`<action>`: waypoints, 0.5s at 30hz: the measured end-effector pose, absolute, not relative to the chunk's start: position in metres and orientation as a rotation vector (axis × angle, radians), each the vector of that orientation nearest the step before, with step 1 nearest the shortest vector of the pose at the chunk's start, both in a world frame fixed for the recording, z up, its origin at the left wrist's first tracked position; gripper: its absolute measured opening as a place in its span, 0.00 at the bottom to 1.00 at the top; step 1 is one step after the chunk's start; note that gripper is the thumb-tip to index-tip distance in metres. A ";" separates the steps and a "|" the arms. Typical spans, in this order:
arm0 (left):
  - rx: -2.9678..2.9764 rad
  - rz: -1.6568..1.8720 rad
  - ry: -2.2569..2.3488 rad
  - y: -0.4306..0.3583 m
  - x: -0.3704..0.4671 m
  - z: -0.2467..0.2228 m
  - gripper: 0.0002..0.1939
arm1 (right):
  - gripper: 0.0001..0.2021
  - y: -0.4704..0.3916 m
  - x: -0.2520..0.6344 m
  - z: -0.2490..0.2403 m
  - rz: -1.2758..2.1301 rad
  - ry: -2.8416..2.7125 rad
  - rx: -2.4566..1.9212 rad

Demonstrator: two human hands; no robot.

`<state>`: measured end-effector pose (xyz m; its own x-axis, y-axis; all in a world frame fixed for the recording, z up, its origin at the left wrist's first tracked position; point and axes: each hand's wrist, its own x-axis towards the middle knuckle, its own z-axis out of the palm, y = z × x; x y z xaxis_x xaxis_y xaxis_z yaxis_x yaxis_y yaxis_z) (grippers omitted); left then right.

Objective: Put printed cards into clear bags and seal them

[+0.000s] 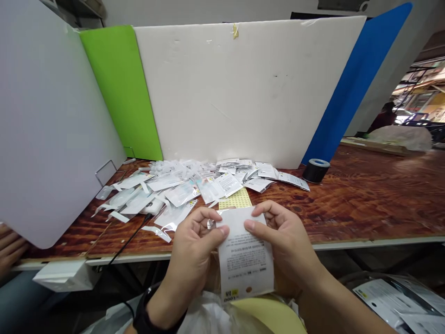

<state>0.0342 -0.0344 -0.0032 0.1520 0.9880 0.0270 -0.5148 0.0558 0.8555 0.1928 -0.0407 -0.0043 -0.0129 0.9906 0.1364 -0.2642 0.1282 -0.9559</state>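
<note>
Firmly held a white printed packet (246,266) in both hands, just in front of the near edge of the wooden table (365,199). Pinched its upper left corner between thumb and fingers of the left hand (193,241), and its upper right part likewise with the right hand (285,236). Showed the printed side upward, with a yellow mark and a small round spot near the lower end. Wore a dark band (153,311) on the left wrist. Had a yellow dotted sheet (235,197) lying directly beyond the packet, and past it a loose heap of similar packets (181,191) spreading to the left. Had also a black tape roll (316,170) on the table, near the right end of the heap, and a thin black cable (130,237) crossing the front edge at the left. Faced a large white board (243,93), standing between a green panel (120,93) and a blue panel (359,83). Saw another person's hand (10,243) at the far left, well apart from the packet.
</note>
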 end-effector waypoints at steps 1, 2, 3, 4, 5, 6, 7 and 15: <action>0.831 1.305 0.707 -0.035 0.034 -0.002 0.14 | 0.12 -0.040 0.193 -0.004 1.276 -1.075 -0.883; 0.798 1.309 0.710 -0.035 0.034 0.000 0.14 | 0.12 -0.039 0.193 -0.004 1.316 -1.047 -0.860; 0.766 1.305 0.713 -0.035 0.034 0.001 0.14 | 0.12 -0.037 0.193 -0.003 1.366 -1.014 -0.836; 0.737 1.294 0.712 -0.035 0.033 0.002 0.14 | 0.13 -0.036 0.193 -0.003 1.415 -0.981 -0.813; 0.713 1.278 0.703 -0.034 0.032 0.003 0.14 | 0.13 -0.034 0.193 -0.002 1.462 -0.950 -0.796; 0.697 1.265 0.687 -0.034 0.030 0.003 0.14 | 0.13 -0.032 0.193 -0.001 1.502 -0.923 -0.787; 0.690 1.256 0.666 -0.033 0.029 0.003 0.14 | 0.13 -0.031 0.194 -0.001 1.536 -0.901 -0.786; 1.006 1.181 0.607 -0.029 0.026 -0.004 0.12 | 0.17 -0.026 0.194 -0.007 1.444 -1.035 -0.935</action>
